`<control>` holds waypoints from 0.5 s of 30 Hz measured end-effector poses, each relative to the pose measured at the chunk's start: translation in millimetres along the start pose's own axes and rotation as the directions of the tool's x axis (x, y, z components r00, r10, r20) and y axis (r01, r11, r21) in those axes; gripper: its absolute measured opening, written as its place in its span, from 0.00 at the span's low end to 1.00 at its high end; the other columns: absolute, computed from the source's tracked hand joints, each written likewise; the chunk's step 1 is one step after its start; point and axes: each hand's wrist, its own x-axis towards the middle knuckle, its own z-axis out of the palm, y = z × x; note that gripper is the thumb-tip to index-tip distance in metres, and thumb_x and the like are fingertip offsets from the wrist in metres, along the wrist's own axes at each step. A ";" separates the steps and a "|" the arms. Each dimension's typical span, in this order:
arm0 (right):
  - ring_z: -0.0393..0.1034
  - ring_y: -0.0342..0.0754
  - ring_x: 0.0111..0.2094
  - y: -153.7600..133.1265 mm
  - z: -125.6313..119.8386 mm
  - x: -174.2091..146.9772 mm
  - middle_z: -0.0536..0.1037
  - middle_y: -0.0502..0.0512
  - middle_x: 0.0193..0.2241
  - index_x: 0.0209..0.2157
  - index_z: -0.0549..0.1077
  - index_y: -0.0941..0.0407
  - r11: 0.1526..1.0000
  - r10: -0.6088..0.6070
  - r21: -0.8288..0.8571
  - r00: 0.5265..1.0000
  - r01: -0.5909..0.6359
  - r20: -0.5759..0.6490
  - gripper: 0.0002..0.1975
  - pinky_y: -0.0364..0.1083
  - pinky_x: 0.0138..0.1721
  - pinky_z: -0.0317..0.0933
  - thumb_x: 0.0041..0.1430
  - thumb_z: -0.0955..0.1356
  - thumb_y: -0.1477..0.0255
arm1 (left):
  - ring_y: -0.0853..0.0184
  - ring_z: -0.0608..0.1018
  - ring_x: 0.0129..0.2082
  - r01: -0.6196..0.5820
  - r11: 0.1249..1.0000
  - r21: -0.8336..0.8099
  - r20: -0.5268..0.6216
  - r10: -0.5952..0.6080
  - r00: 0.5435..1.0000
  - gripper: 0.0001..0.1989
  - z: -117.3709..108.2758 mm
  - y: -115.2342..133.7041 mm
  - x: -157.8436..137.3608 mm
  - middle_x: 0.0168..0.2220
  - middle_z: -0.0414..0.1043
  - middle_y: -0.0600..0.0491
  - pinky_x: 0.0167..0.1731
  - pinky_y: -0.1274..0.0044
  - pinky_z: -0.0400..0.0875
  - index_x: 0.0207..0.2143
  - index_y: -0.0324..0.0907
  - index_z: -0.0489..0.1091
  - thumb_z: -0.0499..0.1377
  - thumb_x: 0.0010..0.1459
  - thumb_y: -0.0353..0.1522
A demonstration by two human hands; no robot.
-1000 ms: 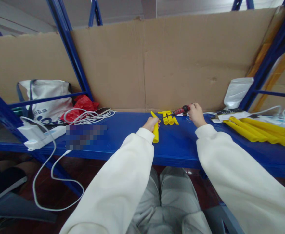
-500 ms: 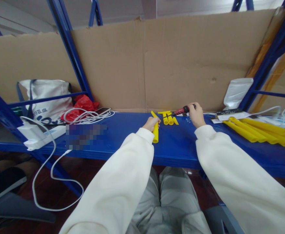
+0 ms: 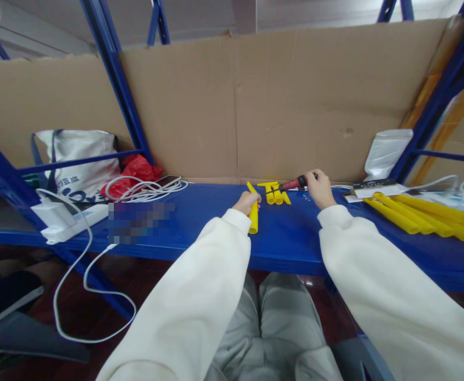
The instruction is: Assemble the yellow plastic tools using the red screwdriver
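Observation:
My left hand (image 3: 247, 202) is closed around a yellow plastic tube (image 3: 253, 224) that stands out above and below the fingers on the blue table (image 3: 216, 233). Closed on the handle of a red and black screwdriver (image 3: 294, 183) is my right hand (image 3: 319, 189). Its dark shaft points left, toward the tube in my left hand; whether the tip touches the tube I cannot make out. Just behind the shaft lie several short yellow tube pieces (image 3: 278, 200). Some tiny pale bits (image 3: 307, 197) are scattered near my right hand.
Several long yellow tubes (image 3: 418, 214) lie at the right beside a black and white box (image 3: 378, 188). On the left are a power strip (image 3: 75, 222), coiled white cable (image 3: 152, 197), a red bag (image 3: 136, 168) and a cloth bag (image 3: 84, 159). A cardboard wall (image 3: 295, 106) closes off the back.
Both hands stay nearly in place, still holding the yellow tube and the screwdriver. The view has shifted very slightly.

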 end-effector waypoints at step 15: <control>0.70 0.53 0.36 1.9 -2.3 -1.4 0.75 0.53 0.28 0.29 0.68 0.51 0.997 -0.073 0.035 0.997 0.072 0.036 0.24 0.54 0.45 0.67 0.56 0.68 0.44 | 0.73 0.65 0.15 -0.018 0.987 0.163 0.117 -0.002 0.993 0.10 0.0 4.2 -19.4 0.15 0.62 0.59 0.19 0.81 0.62 0.33 0.37 0.69 0.54 0.62 0.17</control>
